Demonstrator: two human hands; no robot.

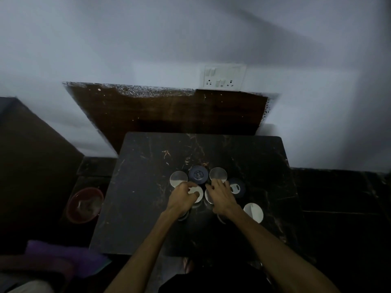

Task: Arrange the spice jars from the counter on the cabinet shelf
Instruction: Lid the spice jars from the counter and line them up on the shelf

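On the dark marble table (pixel 148 208) a cluster of spice jars sits near the middle. The left hand (pixel 182 197) curls its fingers around a white-lidded jar (pixel 196 194). The right hand (pixel 221 196) rests on another white-lidded jar (pixel 208 197); its grip there is too dim to tell. A dark-lidded jar (pixel 198 175) stands at 12 o'clock of the hands, a lone white-lidded jar (pixel 253 212) at 4 o'clock. A red bowl (pixel 84 205) lies off the table at 9 o'clock.
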